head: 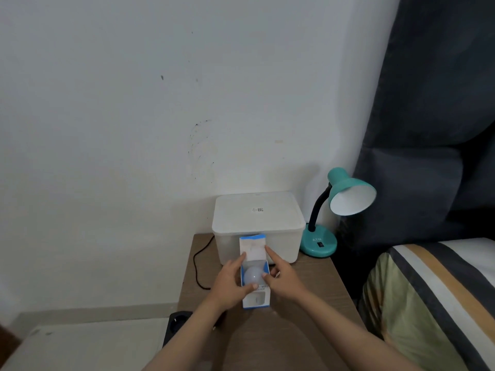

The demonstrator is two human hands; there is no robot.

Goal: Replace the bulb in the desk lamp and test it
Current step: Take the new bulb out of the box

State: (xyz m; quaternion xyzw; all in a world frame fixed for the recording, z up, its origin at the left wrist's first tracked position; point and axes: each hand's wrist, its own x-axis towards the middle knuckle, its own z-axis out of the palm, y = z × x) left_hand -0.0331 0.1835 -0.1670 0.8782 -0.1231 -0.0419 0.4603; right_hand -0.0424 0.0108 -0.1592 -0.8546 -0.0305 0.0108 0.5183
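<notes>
Your left hand (231, 283) grips the open bulb box (255, 277) on the table (308, 303). Your right hand (281, 277) pinches the bulb (253, 275), index finger extended along the flap.

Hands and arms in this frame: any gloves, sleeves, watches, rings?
Both bare. The left hand and right hand wear no gloves, and no rings are visible. The forearms are uncovered down to the frame's bottom edge: no sleeves, watch, bracelet or markings in view. Nails look short and unpainted, though the picture is too soft to be sure.
</notes>
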